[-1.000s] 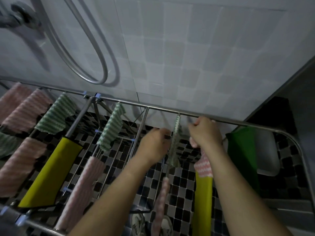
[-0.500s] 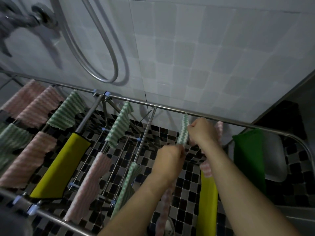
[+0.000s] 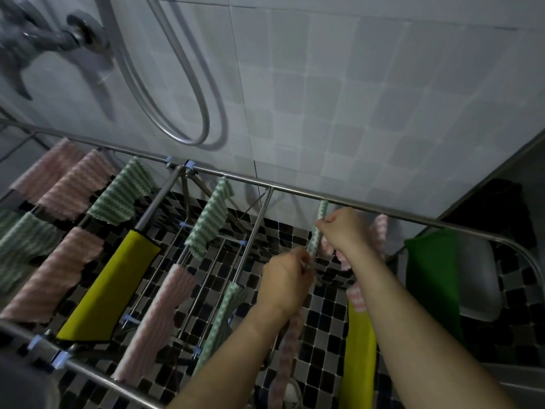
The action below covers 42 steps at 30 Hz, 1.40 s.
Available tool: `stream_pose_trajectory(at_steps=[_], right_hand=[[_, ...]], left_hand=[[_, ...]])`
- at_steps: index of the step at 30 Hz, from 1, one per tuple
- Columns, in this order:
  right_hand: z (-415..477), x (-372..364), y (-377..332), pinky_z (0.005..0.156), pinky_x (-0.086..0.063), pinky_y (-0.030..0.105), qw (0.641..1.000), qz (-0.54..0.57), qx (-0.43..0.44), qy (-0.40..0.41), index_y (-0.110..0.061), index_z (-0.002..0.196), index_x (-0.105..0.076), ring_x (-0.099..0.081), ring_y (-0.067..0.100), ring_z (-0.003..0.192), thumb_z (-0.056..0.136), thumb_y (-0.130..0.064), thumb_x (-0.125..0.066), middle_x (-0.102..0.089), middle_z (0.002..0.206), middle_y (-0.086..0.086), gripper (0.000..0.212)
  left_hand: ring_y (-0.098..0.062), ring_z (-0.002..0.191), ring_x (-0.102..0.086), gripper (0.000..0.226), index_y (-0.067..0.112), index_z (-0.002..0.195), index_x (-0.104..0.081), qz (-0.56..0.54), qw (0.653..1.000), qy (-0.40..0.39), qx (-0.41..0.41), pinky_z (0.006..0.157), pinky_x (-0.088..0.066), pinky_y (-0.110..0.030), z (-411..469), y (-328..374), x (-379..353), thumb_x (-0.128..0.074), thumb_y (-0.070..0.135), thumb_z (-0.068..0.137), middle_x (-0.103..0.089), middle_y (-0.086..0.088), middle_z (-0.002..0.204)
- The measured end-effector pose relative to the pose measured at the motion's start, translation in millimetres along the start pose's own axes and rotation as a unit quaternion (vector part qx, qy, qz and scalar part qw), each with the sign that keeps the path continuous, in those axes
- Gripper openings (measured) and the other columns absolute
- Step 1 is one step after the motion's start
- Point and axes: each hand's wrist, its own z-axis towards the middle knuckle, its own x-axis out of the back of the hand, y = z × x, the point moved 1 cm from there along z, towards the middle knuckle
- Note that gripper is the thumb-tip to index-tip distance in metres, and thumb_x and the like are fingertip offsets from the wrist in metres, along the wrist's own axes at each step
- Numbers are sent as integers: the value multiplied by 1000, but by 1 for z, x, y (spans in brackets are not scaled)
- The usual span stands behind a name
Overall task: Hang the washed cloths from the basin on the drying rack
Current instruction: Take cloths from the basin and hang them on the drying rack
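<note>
Drying rack (image 3: pixel 295 191): metal tube frame. The near rail crosses the lower left corner and the far rail runs along the foot of the wall.
Floor (image 3: pixel 324 320): black, grey and white mosaic tile, seen between the rack bars.
Wall (image 3: pixel 354 113): pale square tiles. A shower hose (image 3: pixel 185 140) loops down it, with a tap fitting (image 3: pixel 79 31) at upper left.
Yellow cloths (image 3: pixel 109 290): two, one on the left half of the rack and one near the right end, under the right forearm.
Pink striped cloths (image 3: pixel 159 314): at least six. The count around the right hand is uncertain because the folds overlap.
Green-and-white striped cloths (image 3: pixel 212 216): five, counting the held one.
Plain green cloth (image 3: pixel 430 276): one, at the right end of the rack.
Basin (image 3: pixel 480 276): one white tub, on the floor beyond the right end, partly behind the plain green cloth.
Held cloth (image 3: pixel 322 211): a narrow green-and-white strip hanging from the far rail, right of centre.
Left hand (image 3: pixel 284 281): fingers curled, pinching the strip's lower end.
Right hand (image 3: pixel 343 231): clenched on the strip's upper part, just below the far rail.
Change: one second ago the left hand was level with the right hand. It now sits lower on the strip, and the right hand remains at the far rail.
</note>
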Motion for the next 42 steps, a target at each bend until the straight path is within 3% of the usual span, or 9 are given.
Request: stream_pose_trajectory(at_steps=[5,8,11,16,23,27,31,34,42], right_hand=[[-12,21,1,60,-45,30,999,-19,33,-2,-14,70,-67,-59,15,37,96,-29,-48,-68,54,5,36],[-31,54,0,59,-54,31,987,138,71,29,-18,77,-73,-69,22,63,93,-19,-55,-72,69,2,24],[-61,69,-8,55,-51,24,852,511,67,-96,-13,80,-75,-66,15,61,90,-3,-53,-71,70,3,26],[-97,52,-18,61,-56,23,688,685,62,-231,-8,88,-70,-67,14,63,90,-1,-44,-69,73,4,28],[-118,41,-30,56,-55,24,698,663,95,-251,-8,106,-64,-65,13,61,90,1,-42,-67,72,3,28],[-126,40,-33,63,-56,27,722,628,118,-265,-13,121,-61,-65,16,74,93,2,-42,-65,85,6,37],[-129,43,-30,95,-50,44,897,311,181,-257,-48,131,-48,-58,19,117,88,-47,-56,-56,136,-3,44],[-132,52,-37,109,-39,46,931,146,222,-252,-52,138,-37,-38,8,136,64,-80,-55,-40,148,-14,81],[-127,52,-60,59,-49,19,879,320,269,-228,-25,103,-70,-64,7,78,82,-5,-70,-70,90,-2,29]], left_hand=[[-12,78,-64,9,19,95,-67,-54,998,-8,41,69,-54,-28,-3,-2,9,-65,25,88,-68,5,87],[-14,72,-62,19,9,93,-69,-324,935,-19,145,67,-53,-25,-12,2,33,-56,23,95,-68,-1,81],[-21,75,-60,34,-1,100,-68,-567,790,-62,222,71,-51,-30,-24,14,58,-50,28,99,-66,-14,86],[-23,110,-64,59,13,121,-65,-606,765,-122,182,99,-46,-38,-39,33,77,-53,58,84,-68,-9,120],[-25,119,-61,85,4,128,-57,-622,770,-93,107,103,-45,-39,-56,35,110,-50,72,76,-65,-13,125],[-19,101,-70,31,6,103,-69,-554,829,-4,73,85,-53,-25,-65,36,122,-58,31,89,-74,-8,104],[-11,83,-72,12,4,92,-73,-457,884,94,19,72,-53,-17,-64,33,135,-61,6,90,-76,-1,84],[-16,78,-71,12,2,88,-73,-376,924,68,-25,72,-55,-23,-62,35,147,-65,10,88,-75,-8,80],[-16,86,-72,20,9,98,-74,-398,914,56,-56,74,-56,-27,-61,40,157,-67,19,82,-76,-2,89]])
